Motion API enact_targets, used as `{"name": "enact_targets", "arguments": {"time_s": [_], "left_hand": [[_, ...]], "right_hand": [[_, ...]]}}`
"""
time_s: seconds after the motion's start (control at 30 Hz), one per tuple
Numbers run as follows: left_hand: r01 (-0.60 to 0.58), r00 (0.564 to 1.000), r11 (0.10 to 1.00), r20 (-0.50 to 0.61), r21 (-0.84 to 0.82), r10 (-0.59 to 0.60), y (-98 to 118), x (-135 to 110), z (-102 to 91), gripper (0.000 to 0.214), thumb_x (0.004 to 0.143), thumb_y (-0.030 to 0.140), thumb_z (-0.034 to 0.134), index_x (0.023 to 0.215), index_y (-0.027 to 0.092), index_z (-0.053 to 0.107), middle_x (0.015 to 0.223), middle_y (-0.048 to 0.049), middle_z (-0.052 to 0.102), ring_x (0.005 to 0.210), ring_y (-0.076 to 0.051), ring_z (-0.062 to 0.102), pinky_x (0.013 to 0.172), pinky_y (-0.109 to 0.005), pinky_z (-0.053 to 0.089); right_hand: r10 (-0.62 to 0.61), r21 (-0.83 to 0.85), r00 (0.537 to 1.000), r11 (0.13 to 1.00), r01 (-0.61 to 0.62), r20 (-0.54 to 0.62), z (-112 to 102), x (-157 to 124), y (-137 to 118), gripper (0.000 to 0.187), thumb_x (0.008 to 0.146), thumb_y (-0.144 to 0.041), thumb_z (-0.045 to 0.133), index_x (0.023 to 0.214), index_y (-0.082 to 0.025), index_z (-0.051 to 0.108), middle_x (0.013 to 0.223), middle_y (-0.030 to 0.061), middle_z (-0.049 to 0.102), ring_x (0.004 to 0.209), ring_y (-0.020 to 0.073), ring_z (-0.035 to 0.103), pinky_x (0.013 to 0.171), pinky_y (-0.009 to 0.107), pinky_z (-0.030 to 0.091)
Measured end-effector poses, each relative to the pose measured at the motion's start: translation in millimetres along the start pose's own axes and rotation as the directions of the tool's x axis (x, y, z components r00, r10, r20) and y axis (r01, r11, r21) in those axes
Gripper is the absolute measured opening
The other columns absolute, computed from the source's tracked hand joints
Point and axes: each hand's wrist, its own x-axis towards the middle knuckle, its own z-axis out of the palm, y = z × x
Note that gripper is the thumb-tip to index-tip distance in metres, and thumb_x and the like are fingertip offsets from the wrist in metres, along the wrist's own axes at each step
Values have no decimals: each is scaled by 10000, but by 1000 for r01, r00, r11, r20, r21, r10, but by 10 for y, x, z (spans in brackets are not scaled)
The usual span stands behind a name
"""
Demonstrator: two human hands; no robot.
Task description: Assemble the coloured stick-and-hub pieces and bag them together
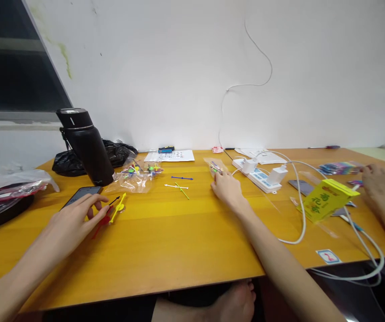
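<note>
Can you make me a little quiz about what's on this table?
1. True or false: the black bottle lies on its side.
2. Which hand touches the small clear bag: A, the left hand, or B, the right hand?
3. Fill in: the bright stick beside the red stick, by the left hand, is coloured ____.
Key: 1 false; 2 B; 3 yellow.

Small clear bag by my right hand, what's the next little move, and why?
Probably close the right hand on the small clear bag and draw it nearer: its fingers only touch the near edge, and the red and yellow sticks lie by the left hand.
</note>
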Motion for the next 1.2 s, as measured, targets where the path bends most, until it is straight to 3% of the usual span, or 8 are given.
{"name": "enact_targets", "arguments": {"time_s": [0.2,0.3,0.4,0.5,0.53,0.63,0.83,1.2], "left_hand": [[-182,973,947,90,-263,212,557,10,54,347,941,520,493,1115,255,634,898,-19,694,697,-200,616,646,-292,464],[-196,943,850,143,-490,300,882,168,257,330,937,477,531,1176,268,619,1137,-58,686,870,-215,668,811,-345,511],[63,934,624,266,-779,237,1128,422,603,444,922,489,578,1308,277,523,1323,-105,621,999,-224,699,976,-417,489],[306,890,220,361,-926,278,1245,639,957,398,899,464,616,1189,197,565,1279,-150,654,1091,-239,687,1009,-425,497],[322,892,152,353,-934,281,1252,682,1042,365,877,431,656,1140,185,593,1265,-144,666,1117,-236,676,1036,-414,486],[321,904,99,336,-942,265,1191,720,1153,341,817,345,744,1107,199,640,1221,-98,699,1097,-223,688,1089,-415,462],[348,910,63,353,-935,219,1045,681,1071,295,852,320,725,1110,194,657,1151,-97,732,1089,-239,713,1125,-438,442],[341,919,33,341,-939,198,1092,664,1075,242,853,273,702,1078,187,678,1124,-91,742,1055,-219,721,1116,-427,458]], "right_hand": [[-214,275,976,941,199,25,79,5,-138,123,850,-89,586,885,-127,698,1008,173,702,921,247,662,820,337,502],[-368,608,926,716,342,-88,116,-25,-329,88,872,-151,610,945,-155,659,990,90,685,856,169,652,792,282,520],[-444,790,869,443,423,-216,128,-109,-505,126,896,-191,601,1020,-185,617,1044,61,655,940,154,642,821,277,544],[-513,815,827,361,452,-231,130,-207,-615,124,895,-164,588,1012,-198,612,1087,61,628,966,154,635,856,295,552],[-535,815,815,355,457,-224,134,-226,-633,123,895,-158,586,1009,-198,613,1094,61,622,963,152,636,856,291,553],[-532,789,820,402,465,-212,180,-214,-622,111,944,-190,550,1033,-198,616,1103,62,625,984,156,633,878,292,543],[-452,372,874,792,485,-178,425,-29,-403,322,1031,-207,400,1282,-147,592,1332,138,603,1242,255,507,1095,435,394],[-318,132,939,933,335,-134,367,28,-324,193,991,-230,512,1065,-170,680,1086,110,664,1031,260,585,880,360,454]]}}
